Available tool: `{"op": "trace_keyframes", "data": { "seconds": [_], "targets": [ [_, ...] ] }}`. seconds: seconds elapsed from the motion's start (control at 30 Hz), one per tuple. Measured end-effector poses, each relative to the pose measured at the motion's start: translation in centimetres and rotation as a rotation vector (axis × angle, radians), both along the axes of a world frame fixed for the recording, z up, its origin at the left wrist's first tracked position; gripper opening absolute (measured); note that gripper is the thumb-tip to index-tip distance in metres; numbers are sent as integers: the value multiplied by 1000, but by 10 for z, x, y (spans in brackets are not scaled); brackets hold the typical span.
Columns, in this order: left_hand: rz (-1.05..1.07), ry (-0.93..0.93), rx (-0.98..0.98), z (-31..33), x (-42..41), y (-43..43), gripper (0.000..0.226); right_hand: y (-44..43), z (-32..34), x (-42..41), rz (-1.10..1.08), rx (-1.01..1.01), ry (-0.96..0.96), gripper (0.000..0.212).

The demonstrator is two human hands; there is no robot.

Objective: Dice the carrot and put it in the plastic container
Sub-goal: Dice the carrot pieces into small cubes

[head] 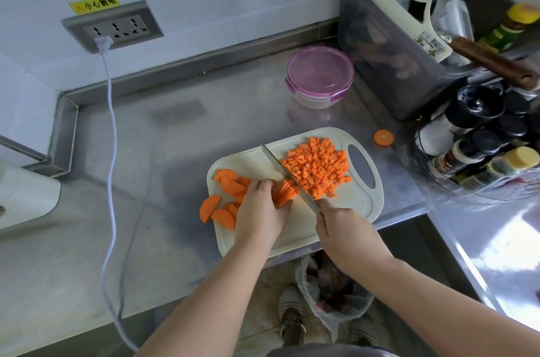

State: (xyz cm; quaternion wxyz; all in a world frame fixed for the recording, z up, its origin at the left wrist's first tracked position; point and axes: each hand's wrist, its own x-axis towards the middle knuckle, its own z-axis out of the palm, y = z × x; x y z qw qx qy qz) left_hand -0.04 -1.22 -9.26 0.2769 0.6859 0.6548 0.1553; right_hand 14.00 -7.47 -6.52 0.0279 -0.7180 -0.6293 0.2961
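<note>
Steel counter [175, 152]: our work surface, with the white cutting board [248, 159] laid at its near edge, within easy reach.

Plastic container [315, 99]: it stands behind the board, well apart from it, with the purple lid on. It must be opened before any transfer.

Left hand [260, 213]: its fingers are curled down over a bundle of carrot sticks [285, 193], pinning them flat so they stay aligned for the crosswise cut. The fingertips appear tucked back from the blade.

Right hand [342, 228]: it is wrapped around the handle of the knife [287, 172]. The blade lies diagonally across the board, just beside the free ends of the sticks.

Diced carrot [317, 166]: we see a heap on the right of the board, kept on the far side of the blade from the uncut stock.

Half-moon slices [225, 181]: these wait at the board's left end, and a few overhang onto the counter.

Stray round slice [383, 137]: it lies on the counter beyond the board's handle hole.

Judgement: we are midway through the dicing, with several slices left.
</note>
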Motion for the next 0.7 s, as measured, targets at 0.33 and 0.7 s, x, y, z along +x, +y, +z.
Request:
{"op": "trace_keyframes", "data": {
  "seconds": [0.33, 0.7],
  "targets": [
    [-1, 37, 5, -1, 3, 2, 23, -5, -1, -6, -8, -47, 8, 27],
    [-12, 33, 9, -4, 1, 5, 18, 0, -3, -4, 34, -99, -24, 24]
  ]
}}
